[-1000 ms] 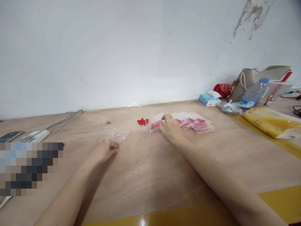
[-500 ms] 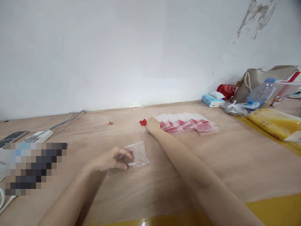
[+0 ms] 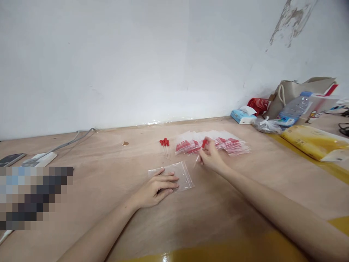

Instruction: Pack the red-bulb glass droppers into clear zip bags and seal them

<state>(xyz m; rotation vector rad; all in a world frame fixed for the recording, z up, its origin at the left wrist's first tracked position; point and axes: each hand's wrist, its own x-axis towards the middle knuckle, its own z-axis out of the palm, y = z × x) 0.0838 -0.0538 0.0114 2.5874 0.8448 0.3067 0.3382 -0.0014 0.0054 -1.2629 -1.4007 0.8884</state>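
Observation:
My left hand (image 3: 160,187) lies palm down on a clear zip bag (image 3: 186,178), its fingers stretched out and pressing the plastic flat on the table. The bag's zip end points right. Held up in my right hand (image 3: 211,156) is a dropper (image 3: 204,143) with a red bulb; its thin pale tube points down and left, close to the bag's zip end. Several more red-topped droppers (image 3: 166,142) lie side by side beyond the bag. Behind my right hand spreads an overlapping row of zip bags (image 3: 234,145) with red-topped droppers inside.
At the back right are a blue tissue pack (image 3: 242,115), a tied plastic bag (image 3: 267,125), a water bottle (image 3: 294,109), a grey bag (image 3: 308,87) and a yellow pack (image 3: 313,142). On the left, a phone (image 3: 12,159) lies near a power strip (image 3: 45,159) with a grey cable.
My right hand has moved right and nearer from the loose droppers, now with one dropper in it. My left hand has slid the zip bag right and flattened its fingers on it.

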